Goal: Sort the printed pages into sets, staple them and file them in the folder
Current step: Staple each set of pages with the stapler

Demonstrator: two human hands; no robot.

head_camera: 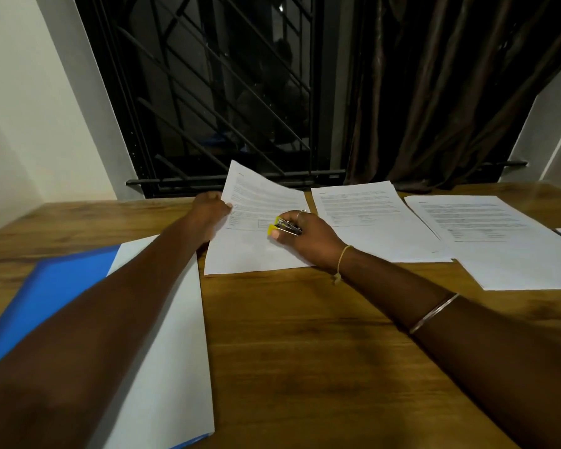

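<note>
Lower left, the blue folder (46, 286) lies on the wooden table (305, 335) with a white sheet (169, 351) on it. At centre, your right hand (308, 236) curls round the yellow stapler (284, 226) over a page set (256, 251). Your left hand (209, 209) pinches that set's left edge, its far corner raised. A second set (370, 215) and a third set (506, 241) lie to the right.

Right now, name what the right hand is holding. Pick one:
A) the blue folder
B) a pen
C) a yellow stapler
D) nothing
C: the right hand grips a yellow stapler with curled fingers. It rests on the set of pages, and the left hand pinches that set's left edge.
</note>
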